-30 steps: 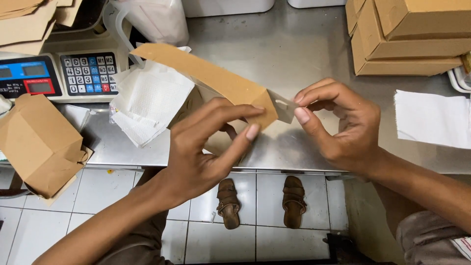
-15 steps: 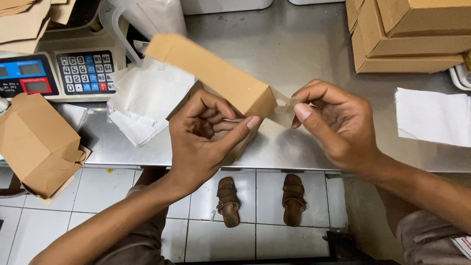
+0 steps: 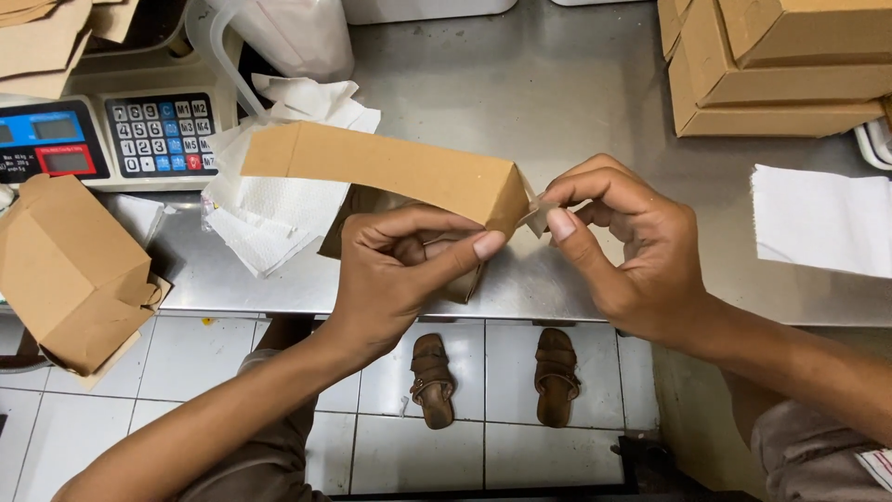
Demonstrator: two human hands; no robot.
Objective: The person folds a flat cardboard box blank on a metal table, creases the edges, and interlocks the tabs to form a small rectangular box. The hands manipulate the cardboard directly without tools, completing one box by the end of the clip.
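The long, narrow brown cardboard box (image 3: 381, 172) is held above the front edge of the stainless steel table (image 3: 520, 84), tilted so that its right end sits lowest. The left hand (image 3: 409, 270) pinches that end from below, thumb pressed against the lower corner. The right hand (image 3: 632, 246) pinches a small translucent strip, probably tape (image 3: 537, 216), just at the box's right end, thumb and forefinger pressed together. Likely fault: the strip may fold onto itself or land crooked, since the box is supported at one end only and can swing. Behind the box lies a pile of white paper sheets (image 3: 269, 200); left of it, one electronic scale with a keypad (image 3: 102, 135) and one open brown carton (image 3: 70, 270). Right of the box: one white sheet (image 3: 818, 218) and one stack of flat brown cartons (image 3: 780, 65). Below it, two brown sandals (image 3: 492, 376) on the tiled floor.
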